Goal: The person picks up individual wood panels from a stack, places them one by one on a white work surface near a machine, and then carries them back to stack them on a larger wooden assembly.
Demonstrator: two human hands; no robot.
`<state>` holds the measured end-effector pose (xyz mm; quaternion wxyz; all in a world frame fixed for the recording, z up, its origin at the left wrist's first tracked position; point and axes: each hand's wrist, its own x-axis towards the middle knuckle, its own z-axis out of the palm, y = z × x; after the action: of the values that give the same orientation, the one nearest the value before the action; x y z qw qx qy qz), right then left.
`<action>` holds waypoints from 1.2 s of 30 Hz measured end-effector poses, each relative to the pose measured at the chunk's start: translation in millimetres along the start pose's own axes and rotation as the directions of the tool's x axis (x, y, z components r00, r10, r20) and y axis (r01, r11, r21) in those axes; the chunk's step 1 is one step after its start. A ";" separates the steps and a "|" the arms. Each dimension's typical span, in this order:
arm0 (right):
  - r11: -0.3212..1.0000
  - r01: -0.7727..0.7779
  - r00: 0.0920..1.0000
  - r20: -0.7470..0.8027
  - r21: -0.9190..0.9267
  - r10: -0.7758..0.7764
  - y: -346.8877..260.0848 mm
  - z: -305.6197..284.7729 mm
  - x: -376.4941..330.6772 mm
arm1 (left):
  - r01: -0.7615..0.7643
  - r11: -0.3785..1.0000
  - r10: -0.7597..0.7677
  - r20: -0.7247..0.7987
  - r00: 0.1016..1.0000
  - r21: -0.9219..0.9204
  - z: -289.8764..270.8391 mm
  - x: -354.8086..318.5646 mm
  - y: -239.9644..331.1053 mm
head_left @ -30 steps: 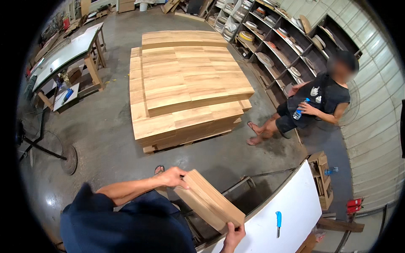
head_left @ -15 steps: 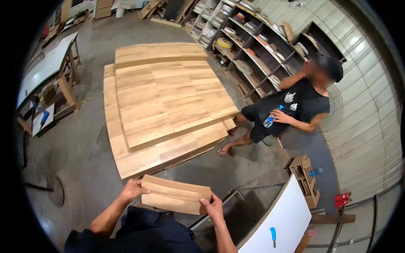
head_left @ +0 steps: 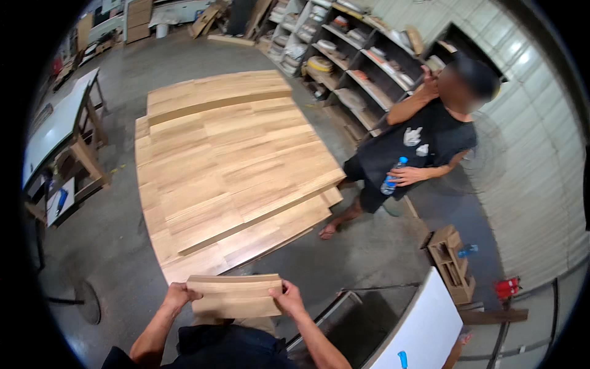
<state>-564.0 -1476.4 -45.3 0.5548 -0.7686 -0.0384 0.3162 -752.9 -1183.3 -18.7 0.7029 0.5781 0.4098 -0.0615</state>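
A short stack of wood-grain strips (head_left: 233, 299) is held level in front of my body, between both hands. My left hand (head_left: 179, 295) grips its left end, thumb on top. At the right end my right hand (head_left: 287, 297) is closed on it, thumb over the upper face; the fingers underneath are hidden. Just beyond the strips rises a large pile of wood-grain boards (head_left: 236, 166), stacked in uneven layers with their edges stepped. The near edge of the pile lies close to my left hand.
To the right, a white-topped table (head_left: 418, 326) carries a blue-handled cutter (head_left: 402, 358). A person (head_left: 418, 138) holding a water bottle (head_left: 393, 176) stands beside the pile. Shelves of edging rolls (head_left: 350, 55) line the back; another white-topped table (head_left: 58, 132) stands left.
The strips have come left and slightly down in the picture, still in both hands, their layered edge now less tilted. My view has shifted. The person's raised hand has moved off the face.
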 end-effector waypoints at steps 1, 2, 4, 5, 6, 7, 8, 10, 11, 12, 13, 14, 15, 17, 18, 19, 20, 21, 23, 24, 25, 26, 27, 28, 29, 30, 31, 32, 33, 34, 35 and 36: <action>0.999 -0.036 0.999 0.034 0.020 0.036 -5.8 0.2 9.3 | 0.046 0.999 -0.047 -0.041 0.998 -0.023 2.8 1.6 3.0; 0.997 -0.067 0.997 0.042 0.046 0.065 -11.6 0.0 17.7 | 0.050 0.999 -0.051 -0.055 0.997 -0.018 1.5 14.2 -10.9; 0.993 -0.083 0.996 0.050 0.079 0.079 -10.7 -3.5 37.8 | 0.060 0.998 -0.061 -0.097 0.993 -0.012 2.9 28.6 -19.6; 0.992 -0.093 0.993 0.083 0.084 0.086 -5.5 -6.0 49.8 | 0.062 0.998 -0.064 -0.097 0.993 -0.025 8.9 30.7 -15.9; 0.992 -0.071 0.994 0.091 0.103 0.061 -1.7 -5.1 61.5 | 0.065 0.997 -0.069 -0.104 0.992 -0.037 13.7 32.4 -11.2; 0.991 -0.067 0.992 0.114 0.117 0.054 1.0 -1.6 62.3 | 0.097 0.994 -0.103 -0.153 0.983 -0.048 15.1 29.1 -14.5; 0.988 -0.074 0.987 0.152 0.134 0.053 0.5 -0.6 73.8 | 0.128 0.989 -0.139 -0.182 0.973 -0.067 16.1 29.2 -14.5; 0.993 -0.119 0.978 0.173 0.010 0.116 -1.2 8.3 90.7 | 0.191 0.977 -0.208 -0.250 0.946 -0.094 16.5 26.1 -24.0; 0.989 -0.096 0.978 0.196 0.114 0.072 12.6 10.2 105.0 | 0.212 0.973 -0.228 -0.269 0.936 -0.088 19.5 31.7 -24.4; 0.993 -0.034 0.974 0.227 0.113 0.008 17.0 11.6 116.1 | 0.230 0.969 -0.247 -0.293 0.924 -0.092 24.1 35.4 -17.9; 0.999 -0.039 0.974 0.223 -0.009 0.040 14.3 12.0 126.9 | 0.245 0.964 -0.266 -0.307 0.914 -0.104 28.9 40.1 -17.2; 0.997 -0.006 0.967 0.253 -0.077 0.026 10.6 14.9 133.7 | 0.267 0.951 -0.304 -0.312 0.900 -0.157 27.5 39.7 -23.4; 0.989 0.041 0.961 0.278 -0.139 -0.001 8.5 21.0 142.3 | 0.276 0.939 -0.329 -0.312 0.891 -0.204 24.0 43.4 -29.5; 0.994 0.040 0.950 0.313 -0.099 -0.007 20.4 37.0 160.7 | 0.272 0.936 -0.336 -0.338 0.879 -0.222 18.8 49.4 -35.9; 0.997 0.046 0.945 0.327 -0.066 -0.022 26.0 46.3 168.6 | 0.254 0.933 -0.337 -0.373 0.864 -0.256 14.1 54.6 -42.0; 0.997 0.032 0.943 0.332 -0.074 -0.006 21.7 52.5 173.2 | 0.239 0.924 -0.349 -0.398 0.848 -0.299 15.9 56.6 -44.4; 0.962 0.088 0.951 0.310 -0.260 -0.003 17.3 61.8 178.8 | 0.248 0.918 -0.363 -0.407 0.838 -0.308 9.7 60.5 -44.2; 0.887 0.137 0.958 0.286 -0.441 -0.006 12.4 68.0 184.3 | 0.263 0.913 -0.377 -0.396 0.837 -0.314 6.5 66.4 -44.7; 0.882 0.111 0.962 0.274 -0.458 0.021 10.6 81.6 195.6 | 0.238 0.912 -0.365 -0.393 0.844 -0.334 -4.0 81.7 -45.0; 0.893 0.079 0.966 0.255 -0.442 0.041 11.1 86.3 198.2 | 0.223 0.913 -0.353 -0.391 0.850 -0.341 -8.5 89.0 -51.3; 0.904 0.047 0.970 0.235 -0.425 0.060 11.4 90.9 200.9 | 0.232 0.910 -0.360 -0.377 0.853 -0.343 -15.7 94.5 -57.0; 0.882 0.037 0.970 0.228 -0.471 0.081 11.3 95.1 204.2 | 0.249 0.906 -0.373 -0.369 0.851 -0.342 -23.4 101.2 -62.1; 0.877 0.026 0.974 0.211 -0.479 0.086 15.6 96.9 207.3 | 0.264 0.902 -0.384 -0.356 0.852 -0.341 -25.8 108.6 -62.1; 0.880 0.030 0.977 0.199 -0.474 0.074 19.5 98.1 209.8 | 0.228 0.905 -0.354 -0.339 0.872 -0.358 -26.8 112.2 -62.9; 0.882 0.034 0.981 0.187 -0.469 0.061 23.2 96.9 211.7 | 0.234 0.904 -0.354 -0.321 0.878 -0.358 -24.4 116.5 -64.1; 0.893 -0.030 0.973 0.191 -0.448 0.129 22.0 97.1 211.7 | 0.251 0.903 -0.371 -0.337 0.865 -0.348 -26.2 119.6 -66.0; 0.892 -0.033 0.974 0.185 -0.451 0.129 20.7 98.9 211.6 | 0.268 0.902 -0.387 -0.354 0.851 -0.339 -26.9 123.0 -67.7; 0.895 -0.037 0.980 0.158 -0.444 0.119 19.1 100.5 211.7 | 0.268 0.902 -0.385 -0.349 0.854 -0.339 -26.4 126.5 -69.5; 0.902 -0.042 0.985 0.133 -0.431 0.109 18.5 103.2 210.3 | 0.273 0.900 -0.389 -0.346 0.854 -0.339 -27.3 127.7 -69.6; 0.903 -0.043 0.986 0.130 -0.428 0.109 17.1 104.0 212.0 | 0.278 0.899 -0.394 -0.343 0.853 -0.339 -27.7 128.8 -69.7; 0.902 -0.037 0.988 0.117 -0.430 0.096 15.2 103.4 216.1 | 0.279 0.900 -0.393 -0.343 0.853 -0.336 -28.0 130.8 -69.4; 0.901 -0.032 0.991 0.100 -0.432 0.083 14.5 103.4 219.5 | 0.275 0.897 -0.395 -0.349 0.850 -0.345 -28.0 135.3 -66.1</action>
<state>-447.9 -1306.3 -174.4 0.3592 -0.8530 -0.1165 0.3604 -715.2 -1128.1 -156.6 0.6539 0.3905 0.6480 -0.0025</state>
